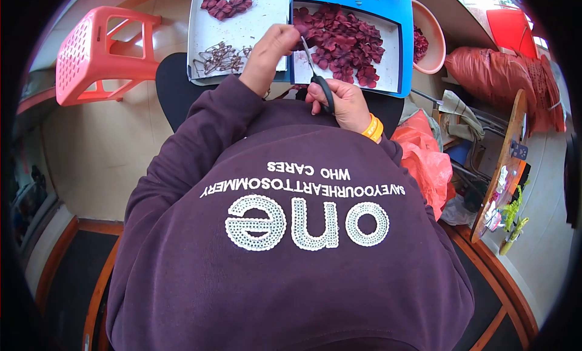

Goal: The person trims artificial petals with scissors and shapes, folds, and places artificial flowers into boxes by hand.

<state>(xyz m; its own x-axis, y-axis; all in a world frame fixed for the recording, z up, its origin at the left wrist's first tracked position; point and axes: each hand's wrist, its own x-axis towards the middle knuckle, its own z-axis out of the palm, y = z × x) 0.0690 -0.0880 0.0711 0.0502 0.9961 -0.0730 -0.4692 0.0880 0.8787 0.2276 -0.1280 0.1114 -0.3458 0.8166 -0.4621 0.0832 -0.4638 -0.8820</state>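
My right hand is closed round the black handles of a pair of scissors, whose blades point up toward my left hand. The fingers of my left hand are pinched together at a small dark red piece, beside the blade tips. Many dark red petals lie in the right-hand tray, just beyond both hands. In the left-hand tray are a smaller group of red petals and a heap of thin metal pins.
Both trays rest on a blue table. A pink tub with dark red pieces is to its right. At the left stands a pink stool. Red bags and a wooden board are at the right.
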